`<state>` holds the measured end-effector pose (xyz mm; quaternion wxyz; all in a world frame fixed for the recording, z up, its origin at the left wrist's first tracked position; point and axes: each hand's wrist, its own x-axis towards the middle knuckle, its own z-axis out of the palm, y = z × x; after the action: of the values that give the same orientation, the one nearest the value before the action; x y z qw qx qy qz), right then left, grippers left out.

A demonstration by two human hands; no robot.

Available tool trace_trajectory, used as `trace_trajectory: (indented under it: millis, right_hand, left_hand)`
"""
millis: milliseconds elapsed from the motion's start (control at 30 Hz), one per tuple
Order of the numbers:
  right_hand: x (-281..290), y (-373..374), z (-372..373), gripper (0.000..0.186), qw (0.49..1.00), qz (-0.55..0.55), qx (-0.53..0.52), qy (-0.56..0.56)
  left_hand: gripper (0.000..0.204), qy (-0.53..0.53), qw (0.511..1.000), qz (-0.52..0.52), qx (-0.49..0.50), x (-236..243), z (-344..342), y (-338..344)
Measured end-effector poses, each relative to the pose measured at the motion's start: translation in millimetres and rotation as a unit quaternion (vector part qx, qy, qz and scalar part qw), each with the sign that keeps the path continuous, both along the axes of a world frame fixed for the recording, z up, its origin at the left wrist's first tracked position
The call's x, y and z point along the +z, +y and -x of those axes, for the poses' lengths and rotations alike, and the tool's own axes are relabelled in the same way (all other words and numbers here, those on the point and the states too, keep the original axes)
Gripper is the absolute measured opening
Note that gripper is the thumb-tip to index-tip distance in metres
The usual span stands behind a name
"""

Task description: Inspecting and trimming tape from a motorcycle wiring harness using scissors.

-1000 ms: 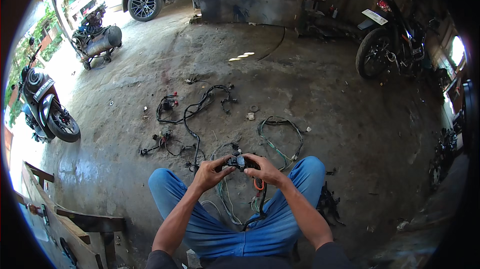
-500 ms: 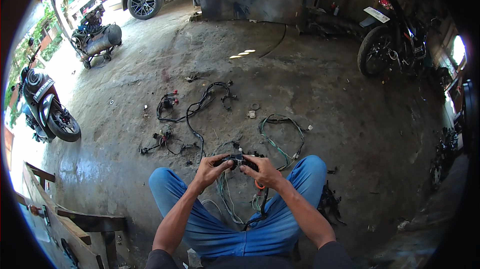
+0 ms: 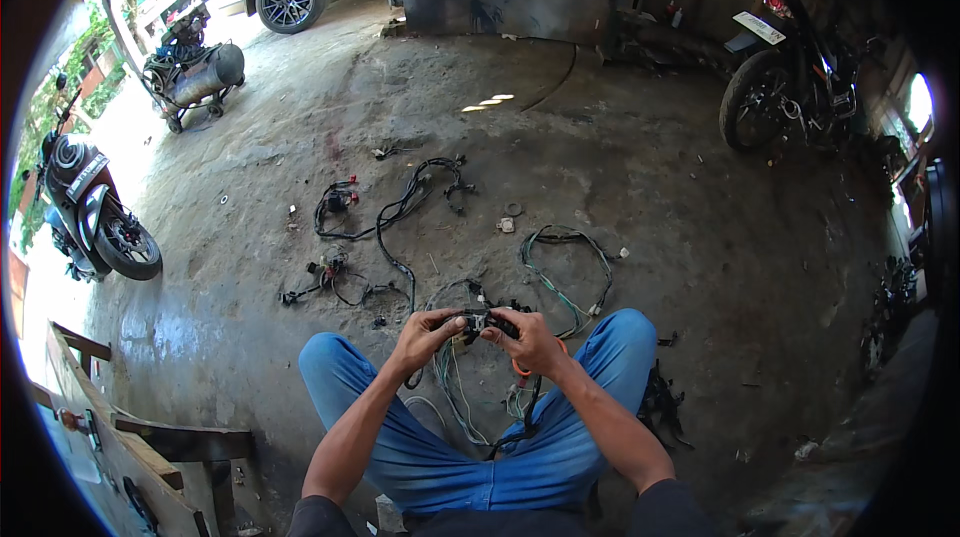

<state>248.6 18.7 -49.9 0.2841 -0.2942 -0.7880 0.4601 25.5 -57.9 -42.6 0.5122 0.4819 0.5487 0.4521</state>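
Note:
Between my knees, my left hand (image 3: 422, 340) and my right hand (image 3: 530, 340) hold a black plastic connector (image 3: 477, 321) from both sides, thumbs on top. Its detail is too small to make out, and the fingers partly cover it. Below it hangs a bundle of thin green and pale wires (image 3: 452, 392), running down toward my lap. A thicker black cable (image 3: 530, 412) and an orange ring-like piece (image 3: 519, 370) show beside my right wrist. Just beyond my hands, a black wiring harness (image 3: 385, 234) lies winding over the floor.
A loop of green and black wire (image 3: 553, 284) lies ahead on the right, near a small whitish part (image 3: 506, 225). Tangled connectors (image 3: 328, 272) are at front left. Motorcycles stand left (image 3: 118, 232) and far right (image 3: 765, 97). A wooden bench (image 3: 180, 442) is near left; an air compressor (image 3: 205, 77) stands farther off.
The connector has tilted slightly between my fingers, and both hands have shifted a little. The view has moved slightly. The parts lying on the floor have stayed in place.

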Motion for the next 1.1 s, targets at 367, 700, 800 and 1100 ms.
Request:
trace_trajectory:
  millis: [367, 700, 800, 1100]
  right_hand:
    - [-5.0, -1.4, 1.2, 0.066, 0.999, -0.04, -0.012, -0.028]
    - [8.8, -7.2, 10.3, 0.046, 0.992, -0.126, -0.017, -0.025]
    - [4.7, -8.3, 11.7, 0.043, 0.991, -0.132, -0.022, -0.006]
    - [-6.8, -6.9, 2.9, 0.062, 0.995, -0.097, 0.02, -0.033]
  left_hand:
    - [0.051, 0.188, 0.973, -0.11, 0.076, -15.5, -11.4, -7.9]
    - [0.048, 0.242, 0.952, -0.154, 0.106, -18.3, -13.8, -8.4]
    - [0.048, 0.223, 0.952, -0.178, 0.109, -14.7, -13.4, -6.9]
    - [0.048, 0.209, 0.967, -0.118, 0.091, -7.4, -9.7, -8.9]
